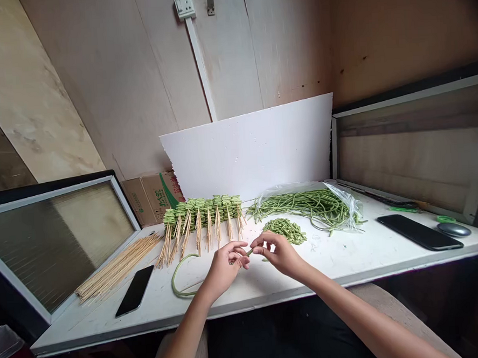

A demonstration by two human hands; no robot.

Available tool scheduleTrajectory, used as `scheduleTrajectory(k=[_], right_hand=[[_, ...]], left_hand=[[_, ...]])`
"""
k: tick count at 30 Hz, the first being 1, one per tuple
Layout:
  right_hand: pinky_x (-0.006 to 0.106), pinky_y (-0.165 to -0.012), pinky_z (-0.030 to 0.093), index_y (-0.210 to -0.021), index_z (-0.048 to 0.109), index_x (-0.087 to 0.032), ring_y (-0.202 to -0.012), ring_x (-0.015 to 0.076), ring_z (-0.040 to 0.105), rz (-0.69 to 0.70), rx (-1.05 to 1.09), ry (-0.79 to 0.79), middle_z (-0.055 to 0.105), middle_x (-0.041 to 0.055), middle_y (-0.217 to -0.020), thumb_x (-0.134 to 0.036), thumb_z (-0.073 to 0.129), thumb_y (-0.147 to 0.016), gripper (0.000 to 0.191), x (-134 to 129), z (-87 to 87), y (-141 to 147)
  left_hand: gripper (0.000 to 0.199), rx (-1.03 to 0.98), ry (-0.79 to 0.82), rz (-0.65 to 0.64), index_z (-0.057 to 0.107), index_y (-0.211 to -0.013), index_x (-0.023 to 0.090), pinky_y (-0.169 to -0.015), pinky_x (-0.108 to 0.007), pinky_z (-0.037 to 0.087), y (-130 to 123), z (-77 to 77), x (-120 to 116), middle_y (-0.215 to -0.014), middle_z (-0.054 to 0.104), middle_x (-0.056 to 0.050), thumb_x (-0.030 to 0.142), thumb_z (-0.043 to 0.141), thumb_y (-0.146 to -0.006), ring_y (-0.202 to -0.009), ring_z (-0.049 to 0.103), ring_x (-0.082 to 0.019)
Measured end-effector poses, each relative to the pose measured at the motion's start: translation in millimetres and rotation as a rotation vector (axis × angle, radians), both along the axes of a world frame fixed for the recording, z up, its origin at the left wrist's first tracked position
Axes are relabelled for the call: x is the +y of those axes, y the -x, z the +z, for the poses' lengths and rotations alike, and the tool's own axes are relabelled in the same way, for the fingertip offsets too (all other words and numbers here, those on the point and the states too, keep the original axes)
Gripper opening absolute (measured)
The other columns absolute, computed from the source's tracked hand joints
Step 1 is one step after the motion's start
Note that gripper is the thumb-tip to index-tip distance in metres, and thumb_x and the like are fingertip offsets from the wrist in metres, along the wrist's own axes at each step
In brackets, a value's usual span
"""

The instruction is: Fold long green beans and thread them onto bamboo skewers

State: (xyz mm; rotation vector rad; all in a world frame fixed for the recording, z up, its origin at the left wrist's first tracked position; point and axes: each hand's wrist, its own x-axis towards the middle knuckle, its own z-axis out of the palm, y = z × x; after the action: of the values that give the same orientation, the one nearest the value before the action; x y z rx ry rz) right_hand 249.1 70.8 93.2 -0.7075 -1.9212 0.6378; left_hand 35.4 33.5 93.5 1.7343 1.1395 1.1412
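Observation:
My left hand (226, 267) and my right hand (278, 255) are close together above the white table (337, 262), with their fingers pinching a long green bean (180, 277). The bean's free length curves down to the tabletop on the left. Just beyond my hands lies a small heap of folded bean pieces (285, 231). Further left stands a row of wooden skewers threaded with folded beans (203, 213), points toward me. A loose bunch of long beans (305, 210) lies on clear plastic to the right.
A bundle of bare wooden skewers (118, 267) and a black phone (134, 290) lie at the left. A dark tablet (420, 231), a grey computer mouse (453, 229) and green-handled scissors (405, 209) are at the right. A cardboard carton (153, 198) and white board (249, 151) stand behind.

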Motion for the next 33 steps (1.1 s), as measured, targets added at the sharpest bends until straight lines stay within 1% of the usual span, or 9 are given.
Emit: scheduleTrajectory(k=[3,7,11,14,18,22,28,30,33], right_hand=[[0.033,-0.07,0.049,-0.096,0.076,-0.022,-0.089,0.0228,0.063,-0.047,0.005,0.002,0.075,0.0082,-0.095,-0.047,0.067,-0.096,0.026,5,0.9,-6],[0.034,-0.074,0.048,-0.099,0.075,-0.025,-0.092,0.0237,0.061,0.01,-0.093,-0.084,0.074,0.007,-0.095,-0.042,0.072,-0.094,0.019,2,1.9,-7],[0.037,-0.078,0.046,-0.093,0.074,-0.024,-0.087,0.0236,0.055,0.012,-0.13,-0.168,0.071,0.0059,-0.086,-0.031,0.069,-0.097,0.009,-4,-2.5,1],[0.038,-0.08,0.044,-0.09,0.071,-0.023,-0.087,0.0238,0.054,0.0,-0.102,-0.151,0.07,0.0055,-0.084,-0.016,0.064,-0.095,0.011,-6,-6.6,6],[0.038,-0.085,0.044,-0.083,0.072,-0.023,-0.089,0.0233,0.058,0.076,-0.019,-0.021,0.071,0.0039,-0.081,-0.011,0.065,-0.09,0.015,-4,-9.8,7],[0.036,-0.082,0.048,-0.084,0.074,-0.021,-0.082,0.0211,0.065,0.292,0.106,0.198,0.072,0.0036,-0.08,-0.024,0.073,-0.089,0.006,1,-15.3,6],[0.037,-0.082,0.052,-0.085,0.071,-0.02,-0.081,0.0204,0.067,0.542,0.27,0.421,0.071,0.0042,-0.083,-0.041,0.076,-0.089,0.023,3,-20.9,9],[0.038,-0.083,0.052,-0.085,0.072,-0.02,-0.083,0.0216,0.067,0.502,0.232,0.386,0.071,0.0051,-0.084,-0.045,0.078,-0.088,0.026,4,-18.0,7],[0.041,-0.085,0.049,-0.086,0.079,-0.023,-0.091,0.0256,0.063,0.2,0.05,0.155,0.072,0.0073,-0.088,-0.05,0.078,-0.086,0.027,10,-14.0,-2]], left_hand=[[0.03,0.112,0.008,0.056,0.074,-0.112,0.015,-0.075,-0.033,0.056,4,3.5,-1,-0.094,0.073,-0.008,0.036,0.07,-0.091,-0.071,0.07,-0.018],[0.023,0.187,-0.046,0.116,0.078,-0.104,0.017,-0.072,-0.032,0.053,3,7.0,-5,-0.092,0.076,-0.008,0.033,0.066,-0.092,-0.071,0.067,-0.018],[0.019,0.262,-0.167,0.098,0.081,-0.099,0.02,-0.076,-0.03,0.049,-3,8.2,-9,-0.096,0.075,-0.008,0.032,0.066,-0.093,-0.085,0.066,-0.02],[0.021,0.285,-0.215,0.047,0.08,-0.094,0.021,-0.075,-0.029,0.046,-6,6.7,-11,-0.093,0.072,-0.007,0.032,0.062,-0.096,-0.085,0.063,-0.02],[0.022,0.244,-0.212,-0.017,0.075,-0.077,0.017,-0.073,-0.028,0.044,-7,3.4,-10,-0.081,0.067,-0.005,0.021,0.06,-0.093,-0.078,0.059,-0.017],[0.022,0.16,-0.197,-0.064,0.074,-0.071,0.016,-0.072,-0.028,0.047,-8,-1.0,-7,-0.078,0.067,-0.006,0.015,0.06,-0.088,-0.076,0.061,-0.017],[0.023,0.088,-0.189,-0.142,0.075,-0.072,0.015,-0.073,-0.028,0.051,-6,-4.0,-3,-0.077,0.068,-0.007,0.019,0.061,-0.09,-0.074,0.063,-0.017],[0.024,0.098,-0.192,-0.148,0.076,-0.075,0.015,-0.074,-0.029,0.051,-4,-2.4,-2,-0.077,0.068,-0.007,0.025,0.063,-0.093,-0.075,0.063,-0.018],[0.03,0.146,-0.186,-0.063,0.079,-0.087,0.016,-0.075,-0.03,0.05,0,-0.7,-1,-0.082,0.069,-0.008,0.037,0.061,-0.098,-0.079,0.064,-0.019]])
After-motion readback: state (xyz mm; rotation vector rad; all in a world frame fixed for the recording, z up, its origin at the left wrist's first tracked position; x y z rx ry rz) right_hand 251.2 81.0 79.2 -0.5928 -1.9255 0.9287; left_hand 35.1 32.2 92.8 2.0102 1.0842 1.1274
